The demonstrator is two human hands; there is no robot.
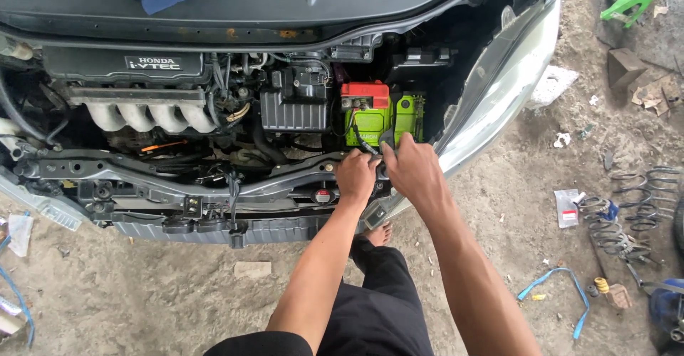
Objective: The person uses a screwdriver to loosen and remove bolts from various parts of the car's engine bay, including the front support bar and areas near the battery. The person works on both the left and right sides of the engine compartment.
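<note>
Head camera view, looking down: a person stands at a car's open engine bay (214, 114). Both hands meet at the front edge of a green battery (374, 117) with a red top. The left hand (356, 176) curls its fingers around a black cable just below the battery. The right hand (412, 171) grips a dark tool whose tip rests against the battery's face.

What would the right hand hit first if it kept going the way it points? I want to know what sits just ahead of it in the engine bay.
Most likely the green battery: the right hand points up-left into the bay toward it, though depth is hard to judge.
</note>
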